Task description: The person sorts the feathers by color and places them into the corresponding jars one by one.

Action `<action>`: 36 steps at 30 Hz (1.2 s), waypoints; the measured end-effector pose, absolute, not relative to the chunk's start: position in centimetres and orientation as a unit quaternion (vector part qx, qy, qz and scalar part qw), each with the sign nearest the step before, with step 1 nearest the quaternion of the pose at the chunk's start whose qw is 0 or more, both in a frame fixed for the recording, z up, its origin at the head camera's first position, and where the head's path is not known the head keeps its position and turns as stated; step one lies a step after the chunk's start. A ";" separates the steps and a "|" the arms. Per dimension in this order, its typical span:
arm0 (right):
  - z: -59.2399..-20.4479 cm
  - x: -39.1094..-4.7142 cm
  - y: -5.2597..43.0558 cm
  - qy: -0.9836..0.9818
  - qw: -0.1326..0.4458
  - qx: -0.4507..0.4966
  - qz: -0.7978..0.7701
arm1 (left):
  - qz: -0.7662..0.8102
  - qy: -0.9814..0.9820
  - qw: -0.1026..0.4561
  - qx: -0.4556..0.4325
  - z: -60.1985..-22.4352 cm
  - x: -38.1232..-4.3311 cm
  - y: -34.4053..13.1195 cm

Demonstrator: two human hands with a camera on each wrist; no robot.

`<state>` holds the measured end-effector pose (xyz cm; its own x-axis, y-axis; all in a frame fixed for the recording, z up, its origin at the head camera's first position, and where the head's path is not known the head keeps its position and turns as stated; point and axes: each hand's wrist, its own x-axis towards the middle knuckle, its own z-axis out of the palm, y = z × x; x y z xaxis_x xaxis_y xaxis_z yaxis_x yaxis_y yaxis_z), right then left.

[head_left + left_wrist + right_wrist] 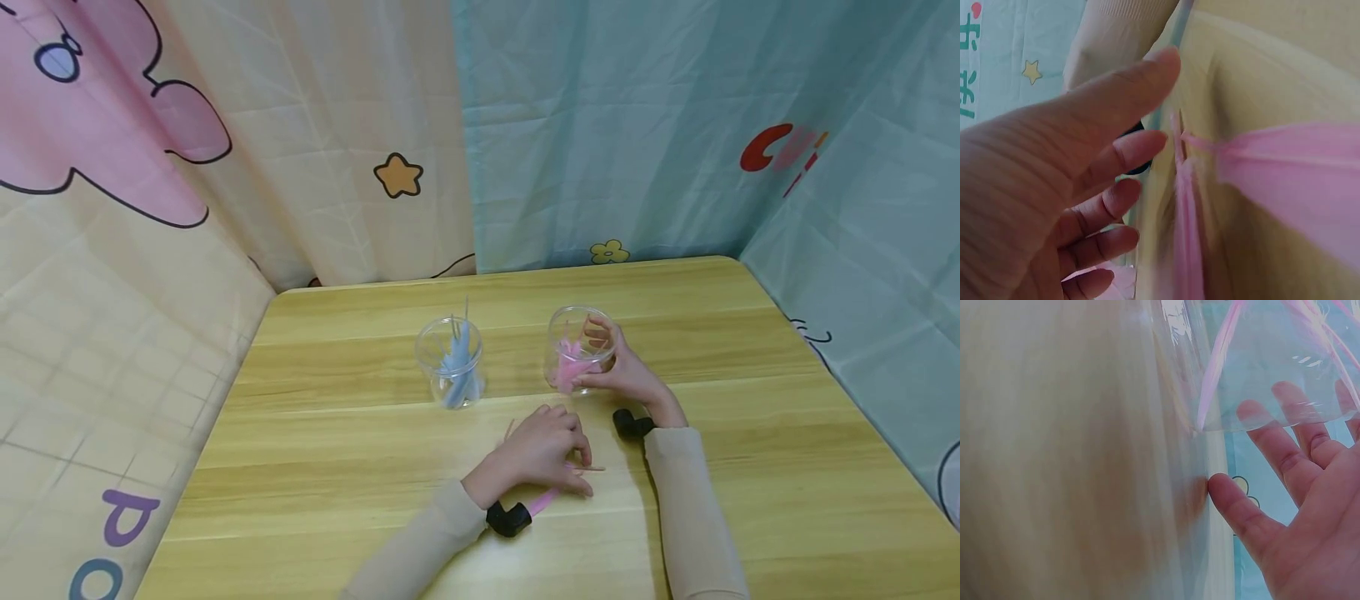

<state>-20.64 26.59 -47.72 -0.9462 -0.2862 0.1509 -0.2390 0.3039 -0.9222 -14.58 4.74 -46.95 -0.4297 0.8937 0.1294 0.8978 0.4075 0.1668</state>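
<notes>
My right hand (626, 371) holds a clear jar (552, 354) at its right side, with pink feathers (573, 368) inside. In the right wrist view its thumb touches the jar's wall and the other fingers show through the clear plastic. My left hand (542, 450) hovers low over the table in front of that jar, thumb and index finger apart. Loose pink feathers lie under and beside it; the left wrist view shows a broad pink feather (1297, 165) and a narrower one (1189, 240) just past the fingertips. Nothing is between those fingers.
A second clear jar (431, 367) with blue feathers (462, 367) stands to the left on the wooden table (322, 467). Printed curtains (322, 108) hang behind the table and along both sides.
</notes>
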 end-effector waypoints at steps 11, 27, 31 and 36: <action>-45.4 -19.6 25.7 0.803 0.034 -0.164 -0.573 | -0.088 -0.850 0.025 -0.518 -47.6 -14.0 4.9; -47.6 -20.6 26.5 0.810 0.024 -0.154 -0.566 | -0.069 -0.844 0.043 -0.530 -47.8 -14.1 5.0; -47.2 -20.4 26.4 0.811 0.029 -0.151 -0.565 | -0.077 -0.843 0.046 -0.530 -47.8 -14.1 4.9; -45.3 -19.5 25.7 0.808 0.038 -0.153 -0.567 | -0.094 -0.840 0.048 -0.532 -47.8 -14.2 4.8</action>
<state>-19.47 25.74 -45.28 -0.9503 -0.2904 0.1119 -0.2040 0.3097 -0.9287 -14.23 4.78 -47.83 -0.4302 0.8842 0.1819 0.9025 0.4171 0.1072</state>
